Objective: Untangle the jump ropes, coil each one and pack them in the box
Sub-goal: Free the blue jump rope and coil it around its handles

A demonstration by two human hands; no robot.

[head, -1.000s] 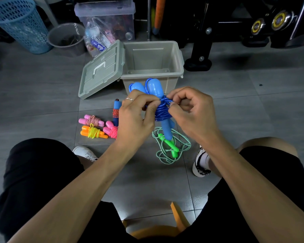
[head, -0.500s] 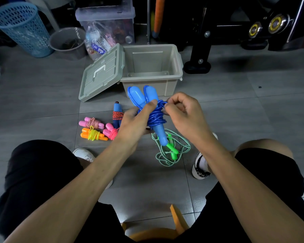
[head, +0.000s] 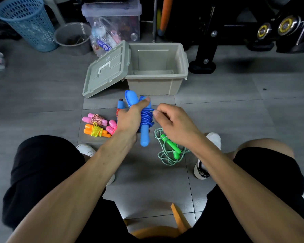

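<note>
While the left hand (head: 130, 120) grips it, the blue jump rope (head: 145, 118) is coiled round its handles, right hand (head: 172, 123) loosely curled beside.

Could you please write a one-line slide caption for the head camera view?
Left hand grips the coiled blue plastic jump rope while right hand touches its wraps, before the empty beige plastic box.

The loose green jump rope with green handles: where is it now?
In the head view, the loose green jump rope lies uncoiled on the grey tiled floor, lower right of centre, under the right hand, beside a white shoe.
</note>
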